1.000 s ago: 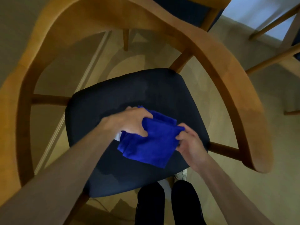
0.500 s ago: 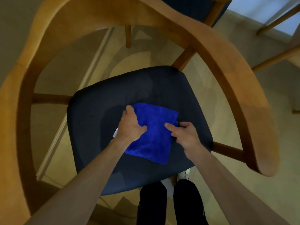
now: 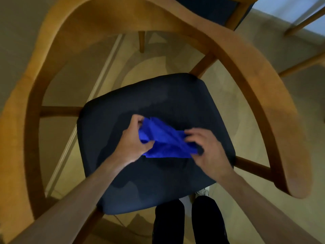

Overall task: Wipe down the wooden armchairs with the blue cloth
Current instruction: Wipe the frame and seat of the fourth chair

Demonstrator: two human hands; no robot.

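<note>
Beige floor (image 3: pixel 299 120) lies under a wooden armchair (image 3: pixel 260 95) whose curved rail rings a dark seat cushion (image 3: pixel 109 134). Over the middle of that cushion, the blue cloth (image 3: pixel 165 140) is bunched between 2 hands. The left hand (image 3: pixel 135 140) grips its left end with curled fingers; the right hand (image 3: pixel 207 148) pinches its right end. Dark trouser legs (image 3: pixel 186 224) stand at the seat's front edge.

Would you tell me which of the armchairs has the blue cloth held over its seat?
The nearest armchair, whose curved arms ring the dark seat; the others show only at the top edge.
</note>
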